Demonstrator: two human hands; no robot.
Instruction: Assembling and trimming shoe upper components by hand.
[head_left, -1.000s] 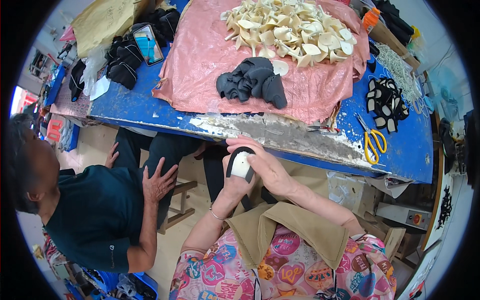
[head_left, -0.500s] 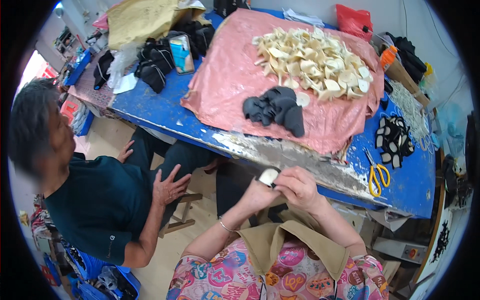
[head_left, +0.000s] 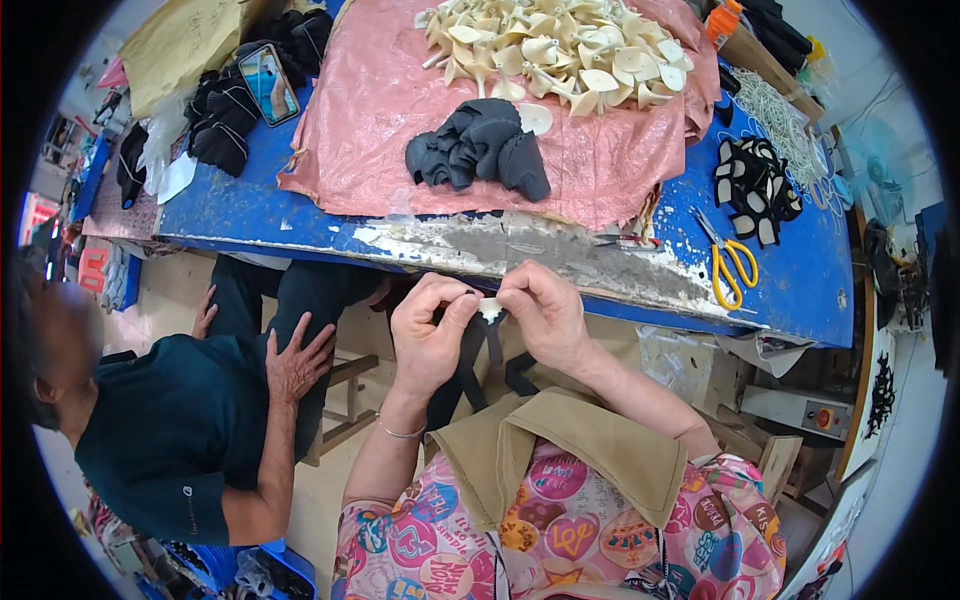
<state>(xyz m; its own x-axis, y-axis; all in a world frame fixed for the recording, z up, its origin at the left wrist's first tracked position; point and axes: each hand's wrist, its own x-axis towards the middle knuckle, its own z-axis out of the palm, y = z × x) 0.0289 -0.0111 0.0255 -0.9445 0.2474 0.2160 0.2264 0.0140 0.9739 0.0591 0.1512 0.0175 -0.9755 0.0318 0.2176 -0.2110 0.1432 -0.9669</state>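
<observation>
Left hand (head_left: 428, 335): raised before the chest, wrist bent, fingers curled, thumb and forefinger pinching the left end of a small cream heel piece (head_left: 490, 308). Right hand (head_left: 545, 315): mirrored pose, fingertips pinching the right end of the same piece; the two hands nearly touch. Black straps (head_left: 478, 365) hang from the piece down toward the lap. Blue table (head_left: 800, 290): its worn near edge runs just beyond the knuckles, leaving a narrow gap. Pink cloth (head_left: 600, 160) lies farther in, bearing a black heap (head_left: 480, 145) and a cream heap (head_left: 560, 45). Yellow scissors (head_left: 730, 265): right of the hands, well apart. A seated person (dark shirt) (head_left: 170, 430) occupies the left side.
</observation>
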